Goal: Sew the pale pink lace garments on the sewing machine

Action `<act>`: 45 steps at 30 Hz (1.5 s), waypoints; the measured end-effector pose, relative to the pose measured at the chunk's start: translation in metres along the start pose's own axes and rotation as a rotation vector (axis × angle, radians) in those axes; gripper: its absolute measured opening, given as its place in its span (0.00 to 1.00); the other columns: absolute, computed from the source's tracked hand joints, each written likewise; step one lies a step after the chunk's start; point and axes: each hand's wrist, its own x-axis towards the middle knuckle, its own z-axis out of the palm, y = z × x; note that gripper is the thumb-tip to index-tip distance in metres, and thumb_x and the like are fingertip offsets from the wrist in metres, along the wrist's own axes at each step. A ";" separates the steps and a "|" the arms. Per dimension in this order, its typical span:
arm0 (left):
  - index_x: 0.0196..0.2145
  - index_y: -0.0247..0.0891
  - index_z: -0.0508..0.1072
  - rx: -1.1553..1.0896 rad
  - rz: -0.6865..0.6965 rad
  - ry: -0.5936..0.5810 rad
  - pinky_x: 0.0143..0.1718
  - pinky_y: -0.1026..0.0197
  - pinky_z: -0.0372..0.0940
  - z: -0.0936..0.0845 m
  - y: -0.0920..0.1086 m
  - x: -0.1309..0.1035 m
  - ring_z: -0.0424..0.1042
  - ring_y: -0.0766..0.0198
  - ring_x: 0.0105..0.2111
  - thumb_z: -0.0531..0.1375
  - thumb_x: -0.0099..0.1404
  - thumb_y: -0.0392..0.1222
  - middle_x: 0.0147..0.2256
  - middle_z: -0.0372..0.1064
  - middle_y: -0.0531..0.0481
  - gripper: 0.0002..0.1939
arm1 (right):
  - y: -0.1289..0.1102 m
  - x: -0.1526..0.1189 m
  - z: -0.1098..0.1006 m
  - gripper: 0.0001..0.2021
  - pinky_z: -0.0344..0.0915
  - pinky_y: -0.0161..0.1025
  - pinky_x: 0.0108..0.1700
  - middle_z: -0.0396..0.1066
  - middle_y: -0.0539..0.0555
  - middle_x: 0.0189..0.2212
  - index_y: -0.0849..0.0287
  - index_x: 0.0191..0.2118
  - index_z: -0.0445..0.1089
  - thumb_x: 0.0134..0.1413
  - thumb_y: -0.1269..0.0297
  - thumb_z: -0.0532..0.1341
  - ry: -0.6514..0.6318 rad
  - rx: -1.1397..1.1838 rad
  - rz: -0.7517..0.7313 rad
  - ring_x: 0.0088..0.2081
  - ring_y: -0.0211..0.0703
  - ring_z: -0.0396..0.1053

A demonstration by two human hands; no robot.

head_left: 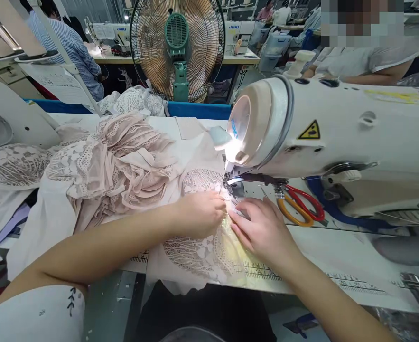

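A pale pink lace fabric lies under the lit needle area of a white sewing machine and hangs over the table's front edge. My left hand is closed on this fabric just left of the presser foot, its fingertips pinched together. To the right of the needle, my right hand rests on the fabric's edge with its fingers apart and slightly bent. The needle tip itself is too small to make out.
Scissors with red and orange handles lie right of the needle. Bunched lace garments cover the table's left part. Behind stand a large fan and a blue edge. A person in a striped shirt sits at the back left.
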 end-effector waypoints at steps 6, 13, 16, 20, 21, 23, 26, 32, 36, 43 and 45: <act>0.46 0.27 0.70 0.091 0.042 -0.009 0.40 0.55 0.61 0.019 0.000 0.008 0.65 0.55 0.40 0.52 0.64 0.49 0.47 0.67 0.38 0.22 | -0.001 -0.004 0.004 0.11 0.47 0.54 0.56 0.71 0.55 0.35 0.58 0.39 0.72 0.57 0.67 0.53 0.004 -0.010 0.030 0.45 0.50 0.63; 0.49 0.34 0.68 0.028 0.135 0.018 0.47 0.53 0.57 0.020 -0.025 0.004 0.62 0.54 0.49 0.49 0.67 0.47 0.52 0.64 0.43 0.20 | -0.002 -0.002 0.006 0.10 0.47 0.53 0.56 0.70 0.55 0.33 0.58 0.37 0.71 0.57 0.67 0.53 0.016 -0.010 0.044 0.43 0.49 0.64; 0.49 0.35 0.68 0.016 0.140 -0.003 0.45 0.54 0.58 0.017 -0.032 0.007 0.64 0.55 0.45 0.49 0.66 0.47 0.50 0.65 0.42 0.19 | -0.003 0.001 0.007 0.10 0.48 0.54 0.55 0.70 0.55 0.33 0.58 0.37 0.71 0.57 0.67 0.52 0.027 -0.014 0.066 0.43 0.50 0.64; 0.49 0.36 0.68 0.014 0.146 -0.003 0.41 0.55 0.59 0.016 -0.042 0.011 0.66 0.57 0.39 0.49 0.66 0.47 0.44 0.66 0.40 0.19 | -0.001 0.006 0.009 0.10 0.49 0.54 0.55 0.69 0.56 0.34 0.58 0.37 0.71 0.56 0.66 0.53 0.029 -0.024 0.084 0.44 0.51 0.64; 0.49 0.36 0.68 0.017 0.153 0.003 0.40 0.55 0.60 0.016 -0.045 0.013 0.66 0.57 0.39 0.49 0.66 0.47 0.44 0.66 0.40 0.19 | -0.001 0.008 0.010 0.10 0.49 0.54 0.55 0.69 0.57 0.34 0.59 0.37 0.72 0.56 0.65 0.53 0.034 -0.028 0.089 0.43 0.51 0.64; 0.49 0.37 0.68 0.018 0.169 0.012 0.39 0.55 0.60 0.016 -0.051 0.015 0.66 0.57 0.38 0.50 0.66 0.47 0.44 0.65 0.40 0.19 | 0.001 0.011 0.011 0.10 0.50 0.54 0.54 0.69 0.57 0.33 0.59 0.36 0.72 0.56 0.65 0.54 0.040 -0.037 0.102 0.43 0.52 0.64; 0.51 0.36 0.67 0.015 0.186 0.003 0.39 0.55 0.61 0.016 -0.057 0.018 0.66 0.57 0.38 0.49 0.66 0.46 0.44 0.65 0.40 0.19 | 0.001 0.015 0.014 0.10 0.53 0.53 0.52 0.68 0.57 0.32 0.59 0.35 0.72 0.56 0.64 0.54 0.047 -0.047 0.127 0.41 0.52 0.63; 0.51 0.33 0.67 -0.006 0.198 -0.012 0.42 0.54 0.62 0.015 -0.060 0.020 0.65 0.57 0.39 0.47 0.67 0.44 0.46 0.65 0.39 0.19 | 0.003 0.013 0.016 0.10 0.59 0.47 0.43 0.67 0.59 0.31 0.63 0.32 0.73 0.55 0.67 0.55 0.146 0.063 0.151 0.38 0.50 0.63; 0.50 0.32 0.66 -0.019 0.196 -0.007 0.43 0.54 0.62 0.013 -0.060 0.019 0.65 0.56 0.41 0.47 0.68 0.44 0.46 0.65 0.38 0.19 | 0.011 0.005 0.013 0.12 0.61 0.44 0.38 0.68 0.58 0.33 0.60 0.32 0.74 0.56 0.66 0.53 0.197 0.118 0.232 0.37 0.48 0.63; 0.52 0.30 0.65 0.033 0.164 -0.015 0.43 0.53 0.62 0.013 -0.062 0.021 0.65 0.55 0.40 0.46 0.68 0.45 0.44 0.65 0.37 0.21 | 0.018 0.004 0.013 0.12 0.61 0.42 0.37 0.68 0.56 0.31 0.57 0.27 0.72 0.56 0.67 0.54 0.291 0.177 0.306 0.35 0.46 0.65; 0.53 0.30 0.65 0.042 0.136 -0.015 0.41 0.53 0.63 0.014 -0.063 0.021 0.65 0.55 0.40 0.46 0.68 0.45 0.42 0.65 0.37 0.22 | 0.019 0.004 0.014 0.12 0.61 0.42 0.38 0.69 0.55 0.31 0.57 0.26 0.72 0.56 0.67 0.54 0.291 0.206 0.312 0.35 0.46 0.65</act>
